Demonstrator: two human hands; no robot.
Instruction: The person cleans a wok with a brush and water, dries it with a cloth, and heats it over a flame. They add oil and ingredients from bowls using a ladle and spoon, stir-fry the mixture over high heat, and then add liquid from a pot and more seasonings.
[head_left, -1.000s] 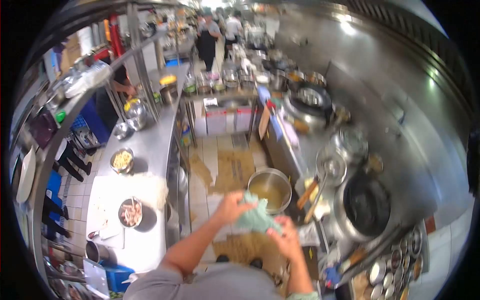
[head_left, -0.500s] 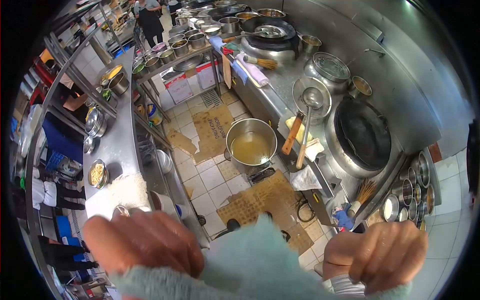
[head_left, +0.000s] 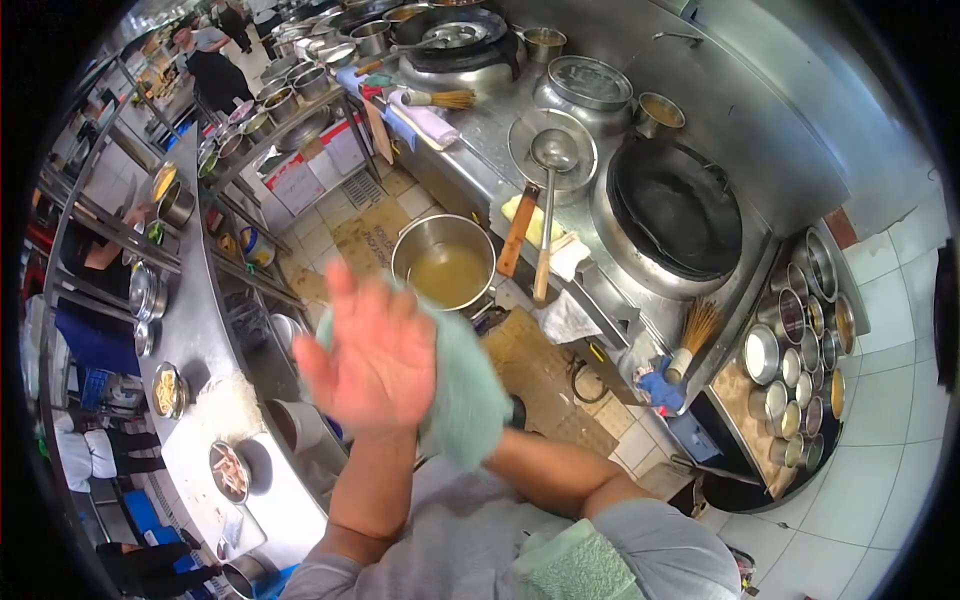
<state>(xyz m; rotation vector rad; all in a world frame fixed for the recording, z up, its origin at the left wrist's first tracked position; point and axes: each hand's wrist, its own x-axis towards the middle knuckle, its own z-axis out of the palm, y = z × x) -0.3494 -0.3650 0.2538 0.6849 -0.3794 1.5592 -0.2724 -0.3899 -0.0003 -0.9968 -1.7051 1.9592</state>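
Note:
My left hand (head_left: 372, 362) is raised in front of me with its palm showing and its fingers stretched out, slightly blurred. Against its side and wrist lies a pale green towel (head_left: 468, 395). My right forearm (head_left: 560, 468) reaches in from the right and ends at this towel, which covers my right hand; the fingers are hidden. A second green towel (head_left: 580, 565) hangs on my grey shirt. Beyond my hands, a large steel pot (head_left: 420, 230) of yellowish liquid stands on the floor.
On the right are a black wok (head_left: 680, 210), a ladle (head_left: 553, 155), a cleaver-like wooden handle (head_left: 518, 230), a bamboo brush (head_left: 695, 335) and several seasoning tins (head_left: 790, 380). A steel counter (head_left: 205, 330) with bowls runs along the left. A person (head_left: 215, 70) stands far back.
My two fists held the towel stretched between them. Now my left hand has let go and opened, raised palm showing, and the towel with my right arm has come across beside it.

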